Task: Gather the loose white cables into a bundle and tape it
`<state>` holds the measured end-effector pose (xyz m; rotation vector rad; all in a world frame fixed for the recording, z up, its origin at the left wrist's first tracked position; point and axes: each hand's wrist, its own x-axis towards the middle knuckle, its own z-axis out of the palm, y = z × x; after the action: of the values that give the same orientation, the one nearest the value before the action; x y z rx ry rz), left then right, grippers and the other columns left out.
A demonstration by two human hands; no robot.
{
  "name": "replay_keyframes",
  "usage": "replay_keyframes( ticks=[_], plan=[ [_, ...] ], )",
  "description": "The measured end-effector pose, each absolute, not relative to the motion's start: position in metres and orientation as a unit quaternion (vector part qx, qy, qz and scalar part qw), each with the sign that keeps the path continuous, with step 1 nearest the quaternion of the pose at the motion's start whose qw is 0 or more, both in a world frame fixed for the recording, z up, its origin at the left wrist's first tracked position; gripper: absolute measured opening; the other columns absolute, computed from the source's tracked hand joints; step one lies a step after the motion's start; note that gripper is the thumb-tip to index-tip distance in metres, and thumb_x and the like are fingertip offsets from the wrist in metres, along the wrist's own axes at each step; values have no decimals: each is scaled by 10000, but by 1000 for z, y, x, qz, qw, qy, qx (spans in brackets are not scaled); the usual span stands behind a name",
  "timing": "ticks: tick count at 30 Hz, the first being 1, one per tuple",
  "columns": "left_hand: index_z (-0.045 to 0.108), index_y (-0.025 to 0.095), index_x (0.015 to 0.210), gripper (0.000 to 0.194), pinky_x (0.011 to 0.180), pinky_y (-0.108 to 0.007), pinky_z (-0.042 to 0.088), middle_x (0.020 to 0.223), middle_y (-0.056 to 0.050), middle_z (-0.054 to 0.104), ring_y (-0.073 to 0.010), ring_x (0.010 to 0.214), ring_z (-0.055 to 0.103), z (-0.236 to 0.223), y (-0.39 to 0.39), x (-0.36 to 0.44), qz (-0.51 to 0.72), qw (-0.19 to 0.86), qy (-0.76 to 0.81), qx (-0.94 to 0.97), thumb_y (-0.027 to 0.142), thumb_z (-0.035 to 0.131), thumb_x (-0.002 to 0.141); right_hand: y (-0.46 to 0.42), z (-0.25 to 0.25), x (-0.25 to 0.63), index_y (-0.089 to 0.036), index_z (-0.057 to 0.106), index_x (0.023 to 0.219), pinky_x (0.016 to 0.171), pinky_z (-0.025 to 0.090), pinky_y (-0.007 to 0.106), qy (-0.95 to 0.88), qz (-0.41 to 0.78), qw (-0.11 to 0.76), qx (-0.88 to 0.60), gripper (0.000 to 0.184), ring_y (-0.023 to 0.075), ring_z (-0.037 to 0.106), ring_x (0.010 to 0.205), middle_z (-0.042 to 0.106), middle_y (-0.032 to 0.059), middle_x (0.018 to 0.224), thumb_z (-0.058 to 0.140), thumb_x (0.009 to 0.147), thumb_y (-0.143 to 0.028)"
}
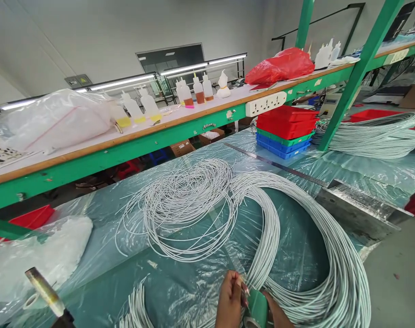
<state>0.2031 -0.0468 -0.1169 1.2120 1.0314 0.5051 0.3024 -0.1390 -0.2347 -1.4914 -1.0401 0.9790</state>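
At the bottom edge, my left hand [228, 300] is closed in a pinch beside the lower end of a bundle of white wires [269, 228]. What lies between its fingertips is too small to make out. My right hand [278, 312] shows only in part, closed against a green rounded thing [258, 306] that looks like a tape roll or dispenser; most of its fingers are hidden. A thicker bundle of white wires [344, 255] curves round to the right. Behind my hands lies a loose tangle of thin white wires [190, 196].
Plastic film covers the green table [105, 218]. A metal channel [361, 209] and a long steel ruler [279, 165] lie right. Stacked trays [284, 127] stand under the shelf [180, 139] with bottles [198, 91]. A dark-handled tool [46, 291] and plastic bag [67, 241] are left.
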Motion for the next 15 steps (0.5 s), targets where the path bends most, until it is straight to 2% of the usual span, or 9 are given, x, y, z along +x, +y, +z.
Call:
replay_keyframes(
  ticks=[4, 6, 9, 12, 15],
  plan=[
    [405, 195, 690, 392, 504, -237, 319, 550, 65, 400, -82, 469, 364, -134, -53, 196, 264, 611, 474, 576, 575, 368, 777, -144, -237, 313, -233, 603, 936, 818, 487, 382, -435, 301, 534, -660, 456, 263, 591, 934, 645, 92, 959, 603, 620, -561],
    [399, 202, 695, 362, 500, -245, 306, 541, 69, 369, -92, 466, 348, -141, -55, 195, 258, 592, 482, 592, 543, 340, 802, -148, -233, 319, -250, 601, 945, 823, 491, 389, -447, 254, 532, -673, 356, 256, 593, 937, 646, 75, 963, 580, 682, -489],
    [407, 203, 705, 332, 545, -261, 299, 563, 63, 343, -113, 521, 352, -144, -52, 194, 246, 552, 497, 622, 502, 321, 820, -153, -225, 322, -276, 612, 926, 888, 455, 418, -479, 210, 510, -683, 229, 229, 602, 924, 652, 47, 931, 442, 804, -369],
    [400, 206, 719, 308, 617, -273, 310, 625, 45, 348, -131, 605, 379, -136, -43, 192, 241, 512, 512, 647, 465, 286, 838, -157, -220, 315, -265, 567, 1071, 942, 406, 404, -521, 181, 463, -694, 314, 227, 555, 1022, 622, 57, 1033, 438, 785, -275],
    [369, 215, 740, 275, 646, -282, 326, 668, 28, 374, -145, 642, 406, -132, -30, 189, 198, 474, 521, 682, 416, 220, 855, -156, -218, 301, -213, 454, 1219, 892, 425, 384, -530, 181, 371, -741, 564, 265, 518, 1070, 581, 91, 1125, 544, 663, -242]
  ],
)
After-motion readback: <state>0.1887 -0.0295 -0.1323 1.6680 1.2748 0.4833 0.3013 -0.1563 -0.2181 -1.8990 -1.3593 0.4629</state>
